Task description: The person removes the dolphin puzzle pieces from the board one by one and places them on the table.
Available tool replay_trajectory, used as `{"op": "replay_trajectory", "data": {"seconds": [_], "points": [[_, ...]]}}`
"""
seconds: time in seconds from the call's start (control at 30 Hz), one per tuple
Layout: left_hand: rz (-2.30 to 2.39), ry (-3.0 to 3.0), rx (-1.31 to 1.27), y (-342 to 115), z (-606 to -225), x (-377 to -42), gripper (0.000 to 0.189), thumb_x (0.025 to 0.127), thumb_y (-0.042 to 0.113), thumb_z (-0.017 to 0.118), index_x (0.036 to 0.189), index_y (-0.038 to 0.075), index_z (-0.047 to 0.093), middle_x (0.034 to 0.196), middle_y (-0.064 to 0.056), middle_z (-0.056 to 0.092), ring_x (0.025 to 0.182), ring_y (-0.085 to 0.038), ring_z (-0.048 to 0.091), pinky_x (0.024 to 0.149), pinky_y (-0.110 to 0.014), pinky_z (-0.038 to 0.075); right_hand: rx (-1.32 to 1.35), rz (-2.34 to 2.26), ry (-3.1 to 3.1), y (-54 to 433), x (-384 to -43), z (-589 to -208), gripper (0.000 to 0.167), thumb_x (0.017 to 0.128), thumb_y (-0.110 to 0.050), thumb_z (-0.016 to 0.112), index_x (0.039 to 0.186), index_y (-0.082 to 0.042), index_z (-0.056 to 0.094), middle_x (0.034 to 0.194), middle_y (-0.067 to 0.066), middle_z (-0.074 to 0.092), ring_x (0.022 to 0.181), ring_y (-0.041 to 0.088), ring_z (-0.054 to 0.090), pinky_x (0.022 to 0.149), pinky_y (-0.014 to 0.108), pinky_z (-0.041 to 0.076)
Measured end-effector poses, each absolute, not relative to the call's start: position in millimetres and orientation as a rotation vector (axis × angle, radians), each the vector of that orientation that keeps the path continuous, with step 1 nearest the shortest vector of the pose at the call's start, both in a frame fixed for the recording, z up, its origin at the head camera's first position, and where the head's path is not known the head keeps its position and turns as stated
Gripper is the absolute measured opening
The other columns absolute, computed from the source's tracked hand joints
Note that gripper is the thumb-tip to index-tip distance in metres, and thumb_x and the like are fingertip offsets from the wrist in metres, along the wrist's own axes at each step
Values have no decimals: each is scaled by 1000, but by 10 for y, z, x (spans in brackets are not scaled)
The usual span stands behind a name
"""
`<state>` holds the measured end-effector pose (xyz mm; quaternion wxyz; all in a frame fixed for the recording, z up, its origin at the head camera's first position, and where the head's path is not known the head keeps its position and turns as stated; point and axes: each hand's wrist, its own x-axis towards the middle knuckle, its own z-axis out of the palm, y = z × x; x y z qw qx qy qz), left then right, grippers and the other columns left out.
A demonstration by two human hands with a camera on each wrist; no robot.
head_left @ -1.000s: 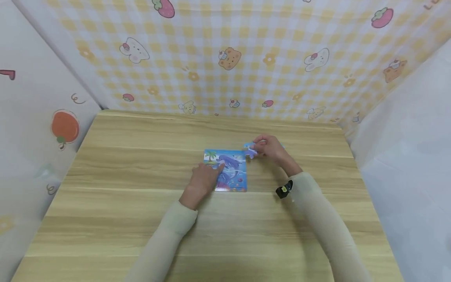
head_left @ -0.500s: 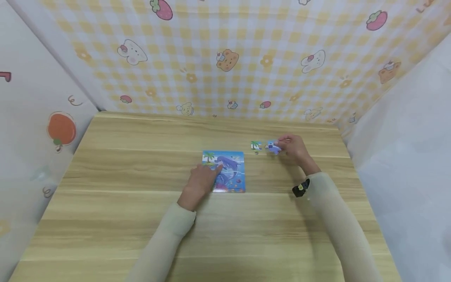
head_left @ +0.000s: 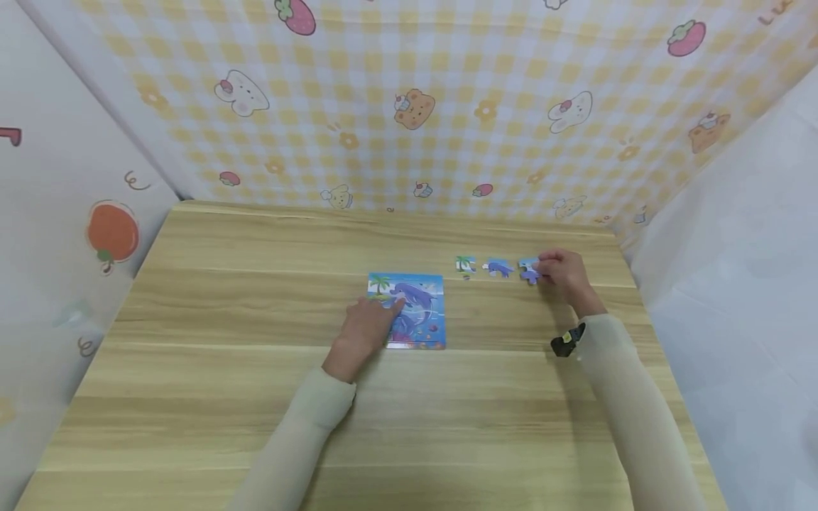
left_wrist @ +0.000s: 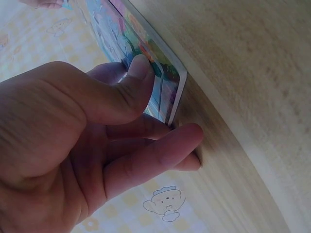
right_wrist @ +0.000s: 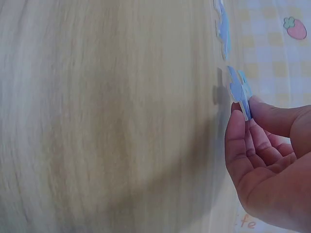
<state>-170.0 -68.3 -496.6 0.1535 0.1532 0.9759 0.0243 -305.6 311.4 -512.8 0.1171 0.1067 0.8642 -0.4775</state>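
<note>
A square dolphin jigsaw puzzle (head_left: 422, 298) lies flat in its frame near the middle of the table. My left hand (head_left: 366, 328) rests over its left side; in the left wrist view the thumb (left_wrist: 140, 68) presses on the picture near a corner, with other fingers beside the edge. At the right, my right hand (head_left: 564, 275) pinches blue and purple puzzle pieces (right_wrist: 238, 90) between thumb and fingers, close over the table. Left of that hand lie a piece with a palm tree (head_left: 465, 264) and a dolphin piece (head_left: 498, 267).
The wooden table (head_left: 409, 419) backs onto a yellow checked cloth (head_left: 358, 106) with cartoon prints. White sheets stand along the left (head_left: 51, 298) and right (head_left: 735, 284) sides.
My right hand has moved rightward from beside the puzzle, leaving the palm tree piece and then the dolphin piece on the table. My left hand has stayed on the puzzle.
</note>
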Motion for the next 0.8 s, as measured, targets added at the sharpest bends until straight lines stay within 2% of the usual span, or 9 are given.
{"op": "replay_trajectory", "data": {"seconds": [0.1, 0.23, 0.4, 0.57, 0.7, 0.8], "points": [[66, 2795, 437, -686, -4969, -1696, 58, 98, -1, 52, 150, 23, 44, 111, -19, 69, 87, -31, 56, 69, -41, 53, 365, -1436, 2501, 3109, -3066, -5144, 30, 95, -6, 64, 120, 8, 58, 81, -8, 64, 69, 3, 62, 67, 18, 55], [63, 2794, 431, -687, -4975, -1694, 58, 98, 0, 52, 151, 23, 44, 113, -19, 69, 88, -31, 56, 69, -42, 53, 387, -1439, 2510, 3062, -3080, -5148, 30, 93, -6, 66, 119, 8, 59, 78, -7, 64, 66, 3, 63, 66, 19, 56], [66, 2803, 439, -679, -4990, -1693, 58, 98, 0, 52, 150, 23, 45, 110, -19, 69, 88, -32, 58, 68, -42, 54, 344, -1224, 2666, 3017, -3075, -5152, 24, 92, -11, 69, 108, 5, 63, 83, 3, 64, 65, 7, 62, 61, 21, 55], [68, 2821, 454, -670, -4988, -1687, 59, 96, -2, 54, 149, 23, 46, 99, -19, 69, 84, -30, 57, 65, -40, 53, 259, -956, 2807, 2975, -3053, -5138, 21, 91, -15, 69, 103, 2, 68, 97, 16, 68, 77, 20, 61, 64, 25, 49], [79, 2821, 442, -675, -4985, -1685, 58, 97, -1, 54, 149, 23, 46, 97, -19, 70, 86, -31, 58, 67, -40, 53, 224, -856, 2808, 2953, -3042, -5132, 21, 93, -17, 67, 105, 0, 69, 104, 19, 68, 87, 26, 58, 71, 29, 45], [106, 2815, 433, -690, -4993, -1683, 57, 98, -1, 53, 150, 22, 45, 98, -18, 71, 92, -34, 60, 72, -44, 54, 225, -847, 2808, 2945, -3039, -5143, 22, 94, -18, 67, 106, 0, 70, 104, 18, 69, 87, 25, 58, 71, 30, 44]]}}
